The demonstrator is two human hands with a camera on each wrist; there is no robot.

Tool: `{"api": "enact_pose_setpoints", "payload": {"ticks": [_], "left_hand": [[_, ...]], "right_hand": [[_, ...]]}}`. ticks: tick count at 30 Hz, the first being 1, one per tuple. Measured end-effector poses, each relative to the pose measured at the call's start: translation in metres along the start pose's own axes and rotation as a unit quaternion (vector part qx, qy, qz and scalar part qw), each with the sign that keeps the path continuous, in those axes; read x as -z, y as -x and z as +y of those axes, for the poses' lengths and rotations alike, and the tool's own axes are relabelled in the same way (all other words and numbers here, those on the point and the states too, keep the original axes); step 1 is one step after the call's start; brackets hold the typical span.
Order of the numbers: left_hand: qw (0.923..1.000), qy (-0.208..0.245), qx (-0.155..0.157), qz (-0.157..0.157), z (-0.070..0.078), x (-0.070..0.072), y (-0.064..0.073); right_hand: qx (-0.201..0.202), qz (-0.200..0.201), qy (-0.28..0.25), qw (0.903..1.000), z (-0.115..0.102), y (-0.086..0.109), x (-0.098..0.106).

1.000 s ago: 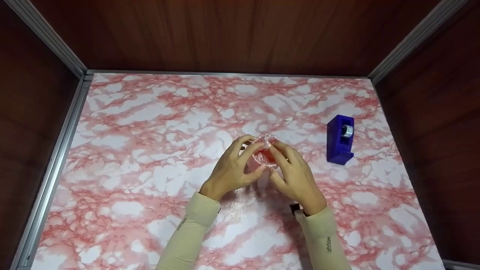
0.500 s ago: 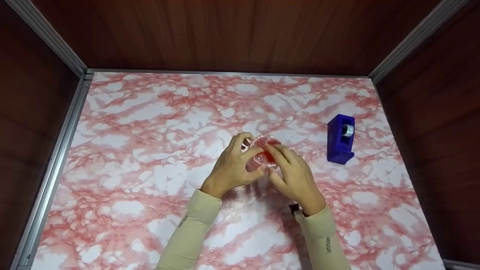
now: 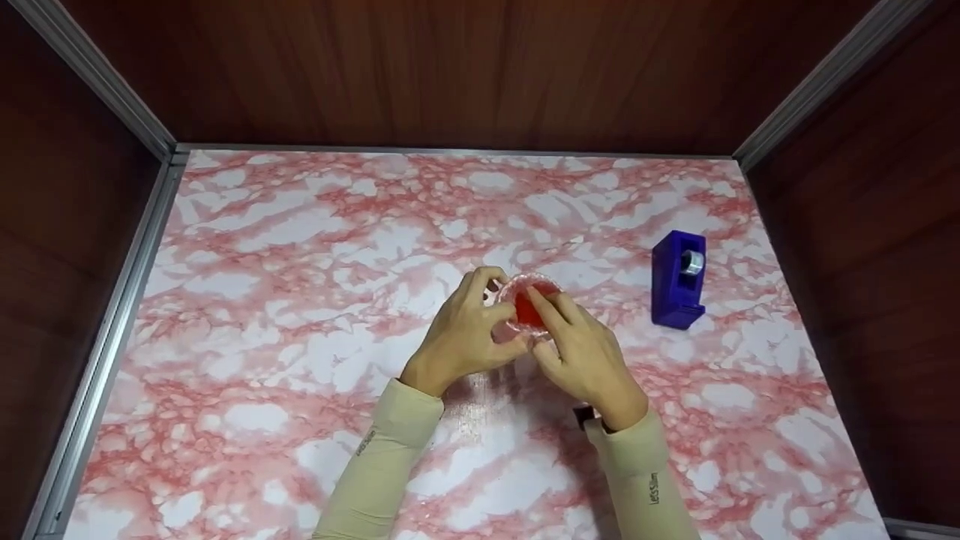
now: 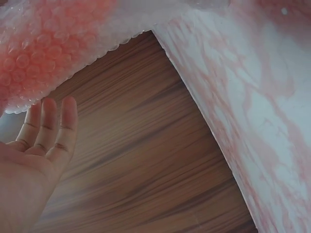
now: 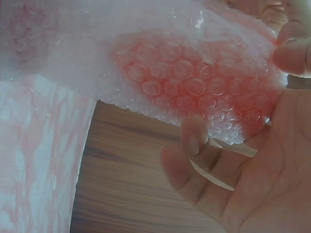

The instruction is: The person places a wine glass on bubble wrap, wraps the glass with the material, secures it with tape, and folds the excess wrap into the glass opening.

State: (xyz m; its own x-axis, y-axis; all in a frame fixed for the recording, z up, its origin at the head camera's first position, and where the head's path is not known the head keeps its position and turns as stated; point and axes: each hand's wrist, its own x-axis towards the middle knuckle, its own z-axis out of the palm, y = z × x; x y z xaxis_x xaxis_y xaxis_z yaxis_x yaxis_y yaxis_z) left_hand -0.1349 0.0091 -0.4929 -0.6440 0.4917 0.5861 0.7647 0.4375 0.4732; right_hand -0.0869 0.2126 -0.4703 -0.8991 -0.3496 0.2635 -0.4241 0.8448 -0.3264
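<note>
A roll of clear bubble wrap stands between both hands, its round top facing the head camera. A red object shows inside it; its kind is hidden by the wrap. My left hand grips the roll from the left, thumb and fingers curled around its edge. On the other side, my right hand holds the edge, with the index finger reaching over the opening. Red shows through the bubble wrap in the right wrist view. The left wrist view has bubble wrap above three extended fingers.
A blue tape dispenser with a tape roll stands to the right on the red-and-white marbled table. Dark wood panels with metal edging enclose the back and both sides.
The wrap's top has opened wider, and more of the red object shows. The right fingers have shifted slightly down over the opening. My left thumb has drawn back a little toward the left.
</note>
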Motion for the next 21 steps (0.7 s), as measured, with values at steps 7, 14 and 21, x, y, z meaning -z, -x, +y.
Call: {"api": "enact_pose_setpoints", "payload": {"ticks": [7,14,21], "left_hand": [[0.9997,-0.017,0.013,-0.009,-0.001,0.0,0.003],[0.9994,-0.031,0.01,0.008,-0.003,-0.001,0.01],[0.9979,-0.059,-0.009,0.023,-0.004,0.001,0.008]], "right_hand": [[0.032,0.038,-0.033,0.9982,0.007,0.001,-0.002],[0.085,0.114,-0.061,0.988,0.013,0.005,-0.006],[0.098,0.137,-0.077,0.9827,0.015,0.007,-0.008]]}}
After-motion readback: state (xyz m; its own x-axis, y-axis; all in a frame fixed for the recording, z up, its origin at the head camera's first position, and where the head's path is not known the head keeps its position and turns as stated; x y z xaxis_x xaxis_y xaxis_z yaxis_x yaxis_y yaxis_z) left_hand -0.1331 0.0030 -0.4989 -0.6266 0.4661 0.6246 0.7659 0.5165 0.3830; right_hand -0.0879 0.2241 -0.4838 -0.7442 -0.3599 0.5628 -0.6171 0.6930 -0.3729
